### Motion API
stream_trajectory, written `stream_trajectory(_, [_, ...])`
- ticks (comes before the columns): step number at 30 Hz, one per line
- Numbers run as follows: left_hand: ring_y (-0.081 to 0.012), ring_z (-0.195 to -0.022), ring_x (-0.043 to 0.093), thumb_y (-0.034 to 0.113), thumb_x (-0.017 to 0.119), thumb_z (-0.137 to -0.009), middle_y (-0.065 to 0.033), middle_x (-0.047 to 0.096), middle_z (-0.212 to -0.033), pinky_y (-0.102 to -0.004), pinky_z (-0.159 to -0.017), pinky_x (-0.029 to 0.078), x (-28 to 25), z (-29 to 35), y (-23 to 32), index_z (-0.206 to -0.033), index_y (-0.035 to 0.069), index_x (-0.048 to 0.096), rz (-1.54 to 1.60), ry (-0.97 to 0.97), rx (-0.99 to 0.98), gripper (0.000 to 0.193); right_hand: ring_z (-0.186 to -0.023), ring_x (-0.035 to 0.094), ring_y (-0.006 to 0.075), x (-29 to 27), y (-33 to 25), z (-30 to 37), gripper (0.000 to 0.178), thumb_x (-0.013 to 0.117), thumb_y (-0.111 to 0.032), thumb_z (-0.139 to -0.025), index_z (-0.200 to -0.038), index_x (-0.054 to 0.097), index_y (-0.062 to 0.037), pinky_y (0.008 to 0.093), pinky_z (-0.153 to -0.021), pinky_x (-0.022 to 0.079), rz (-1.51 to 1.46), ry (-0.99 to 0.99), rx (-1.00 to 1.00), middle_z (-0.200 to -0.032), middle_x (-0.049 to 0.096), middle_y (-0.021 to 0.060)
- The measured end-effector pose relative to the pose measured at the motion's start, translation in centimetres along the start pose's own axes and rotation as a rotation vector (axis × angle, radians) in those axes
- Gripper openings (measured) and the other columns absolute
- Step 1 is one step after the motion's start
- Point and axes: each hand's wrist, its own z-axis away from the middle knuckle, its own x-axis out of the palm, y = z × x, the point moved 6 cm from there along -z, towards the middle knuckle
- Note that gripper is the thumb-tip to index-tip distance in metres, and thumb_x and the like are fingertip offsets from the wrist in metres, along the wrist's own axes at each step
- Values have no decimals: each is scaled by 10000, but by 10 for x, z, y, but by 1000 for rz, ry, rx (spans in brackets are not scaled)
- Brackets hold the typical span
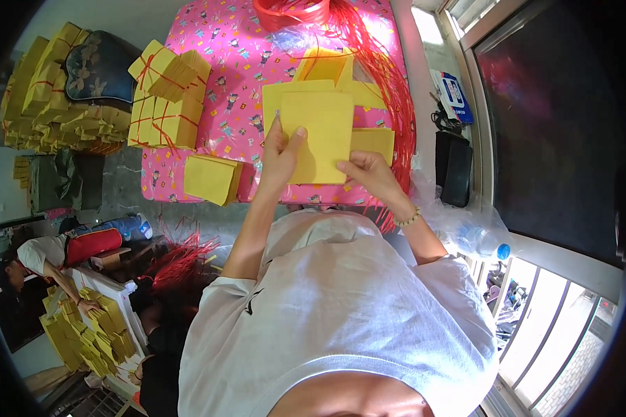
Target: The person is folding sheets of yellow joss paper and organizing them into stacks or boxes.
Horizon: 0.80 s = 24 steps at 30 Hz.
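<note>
A flat rectangular piece of yellow paper (pixel 318 132), perhaps a thin stack, is held upright in front of me above the pink table. My left hand (pixel 281 151) grips its left edge, thumb on the near face and fingers behind. At the lower right corner, my right hand (pixel 370 172) pinches it between thumb and fingers. Behind it lies more yellow paper (pixel 273 94), partly hidden. An open yellow box-like holder (pixel 327 66) stands beyond, and another yellow stack (pixel 375 144) sits beside my right hand.
Yellow bundles tied with red strips (pixel 163 115) are piled at the table's left. Nearer is a loose yellow stack (pixel 211 178). A red basket (pixel 292 12) trails red strips (pixel 396 104) down the right edge. At lower left, a co-worker's hand (pixel 88 306) rests by yellow stacks.
</note>
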Motion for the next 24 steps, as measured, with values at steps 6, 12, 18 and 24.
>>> stream_trajectory(6, [-117, -1029, 534, 88, 536, -926, -78, 571, -1154, -264, -874, 437, 9, 10, -14, -1298, -30, 410, -228, -284, -60, 411, -717, 634, 68, -34, -25, -5, 305, 622, -196, -911, -1153, 608, -10, 188, -582, 522, -220, 163, -80, -887, 679, 33])
stream_trajectory(12, [-196, -939, 599, 142, 592, -890, -132, 625, -1006, -320, -825, 462, 8, 5, -22, -1209, 0, 485, -399, -323, -132, 365, -721, 633, 56, -46, -24, 2, 270, 606, -157, -918, -1146, 604, -13, 170, -546, 496, -47, 33, -94, -935, 670, 36])
stream_trajectory(18, [-229, -885, 611, 159, 647, -844, -138, 633, -999, -332, -770, 482, 34, -10, 4, -1165, 30, 528, -644, -362, 57, 366, -792, 607, 42, -70, 12, 7, 211, 574, -96, -923, -1122, 546, -31, 169, -583, 498, -42, 81, -154, -979, 629, 8])
stream_trajectory(24, [-180, -891, 599, 167, 640, -854, -100, 616, -1059, -299, -747, 500, -8, -16, -2, -1155, 59, 555, -577, -29, 84, 331, -866, 605, 76, -135, 85, 26, 143, 534, -132, -952, -1083, 522, -75, 214, -667, 530, -243, 540, -92, -996, 619, 8])
